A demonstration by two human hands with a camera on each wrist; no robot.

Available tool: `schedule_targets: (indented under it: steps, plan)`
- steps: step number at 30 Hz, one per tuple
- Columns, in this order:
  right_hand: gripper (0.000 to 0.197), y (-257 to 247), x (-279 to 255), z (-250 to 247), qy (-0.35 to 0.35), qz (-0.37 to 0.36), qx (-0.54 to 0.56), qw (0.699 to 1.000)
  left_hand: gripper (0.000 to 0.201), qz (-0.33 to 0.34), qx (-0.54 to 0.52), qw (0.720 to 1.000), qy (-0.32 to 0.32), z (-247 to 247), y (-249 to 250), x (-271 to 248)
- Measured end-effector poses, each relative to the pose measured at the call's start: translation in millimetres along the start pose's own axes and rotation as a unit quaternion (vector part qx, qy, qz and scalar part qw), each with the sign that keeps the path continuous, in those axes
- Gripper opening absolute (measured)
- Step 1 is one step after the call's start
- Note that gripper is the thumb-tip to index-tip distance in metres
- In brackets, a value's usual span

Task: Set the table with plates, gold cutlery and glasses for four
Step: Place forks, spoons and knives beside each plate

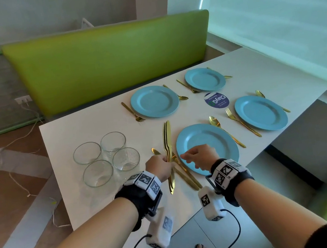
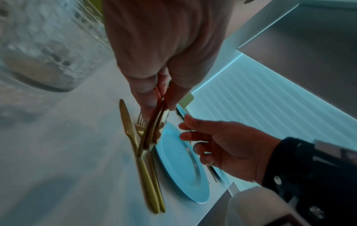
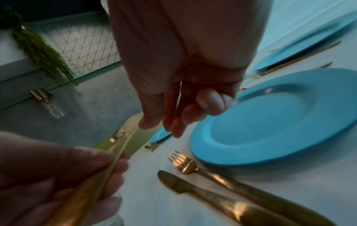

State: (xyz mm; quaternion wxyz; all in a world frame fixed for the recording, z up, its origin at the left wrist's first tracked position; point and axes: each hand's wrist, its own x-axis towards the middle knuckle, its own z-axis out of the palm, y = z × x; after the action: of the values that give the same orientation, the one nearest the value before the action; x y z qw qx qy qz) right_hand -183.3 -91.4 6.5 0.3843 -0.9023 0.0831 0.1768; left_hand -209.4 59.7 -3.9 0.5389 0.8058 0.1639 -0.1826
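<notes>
Glasses, four, clustered empty at the left end of the white surface, well apart from every place, apparently parked until the cutlery is out.

Next right, left hand, fingers pinched round a bundle of gold knives, three by the look of it, blades pointing away, carried above the surface and ready to be dealt out one per place.

Beneath that hand, lying on the surface just left of the near plate: one gold knife and one gold fork, side by side, handles toward the near edge, fork nearer the rim.

Right hand over the near plate's left rim, fingers loosely curled and holding nothing, seemingly poised to take the next knife from the bundle.

Gold spoon to the right of the near plate, completing that place apart from its glass.

Farther right and beyond, three more blue plates, each flanked by a fork and a spoon, no knife visible beside any of them, hence, in all likelihood, the three in hand. Round printed sticker between the four plates.

Likely stage: plates, forks and spoons down, knives under way, glasses yet to go out.
</notes>
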Motion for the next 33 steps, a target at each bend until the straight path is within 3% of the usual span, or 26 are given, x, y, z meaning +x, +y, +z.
schedule_targets:
  steps: [2, 7, 13, 16, 23, 28, 33]
  plan:
    - [0.030, -1.7, -2.7, 4.1, -0.013, -0.008, 0.017, 1.000, 0.020, 0.006, -0.001, 1.000, -0.007, 8.2, 6.4, 0.1]
    - [0.022, 7.5, 1.7, -2.9, -0.002, 0.017, 0.044, 0.999, 0.004, 0.017, -0.010, 0.998, -0.056, 30.8, 22.3, 2.5]
    - [0.020, 26.4, 27.8, -35.9, -0.008, 0.050, 0.123, 0.991, 0.004, 0.027, -0.019, 0.998, -0.059, 58.2, 48.5, 26.7]
    - [0.019, 37.5, 49.5, -59.6, 0.002, 0.060, 0.134, 0.989, 0.015, -0.001, -0.065, 0.996, -0.065, 75.9, 66.4, 45.0]
    - [0.028, 76.9, 111.4, -133.1, 0.050, 0.091, 0.010, 0.995, 0.023, -0.026, -0.097, 0.995, -0.010, 105.4, 109.4, 98.3]
    - [0.008, 103.7, 145.0, -165.7, 0.046, 0.100, -0.111, 0.988, 0.019, -0.022, -0.079, 0.997, 0.018, 119.6, 127.0, 127.8]
    - [0.012, 123.5, 166.4, -175.1, 0.026, 0.089, -0.177, 0.980, 0.020, -0.039, -0.084, 0.995, 0.034, 137.4, 135.0, 142.5]
